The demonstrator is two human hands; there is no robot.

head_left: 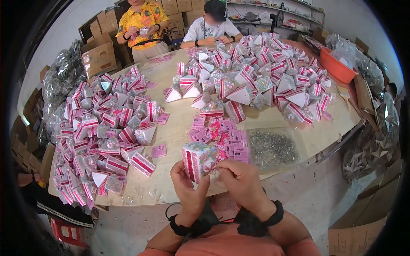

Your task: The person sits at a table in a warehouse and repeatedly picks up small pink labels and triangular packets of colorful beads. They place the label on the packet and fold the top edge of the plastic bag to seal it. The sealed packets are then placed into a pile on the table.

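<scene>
At the lower middle of the frame, the slice [197, 160], a cake-shaped wedge with a speckled top and pink and red striped side, is held up just off the table's near edge. The left hand [190, 187] is partly curled, fingers on the slice's left side and thumb at its lower front. The right hand [239, 177] is nearly closed, thumb and forefinger pinched together at the slice's right corner; what lies between those fingertips is too small to tell.

The slice looks light, since one hand bears it with a loose grip. It is probably foam-like and would give if squeezed, with a wrap or coating that may be a little slick. The broad striped side and the one opposite seem the best places to hold; the pointed tip would likely crease or bend. Breakage seems unlikely, though the surface could scuff.

Just beyond, at the middle, lie pink cards [239, 138], with a heap of metal pins [273, 147] to their right. More slices make a left pile [98, 132] and, further off at upper right, a right pile [252, 85] near an orange basin [335, 68]. At the top, two co-workers [143, 19] handle small things at the table's far side.
</scene>
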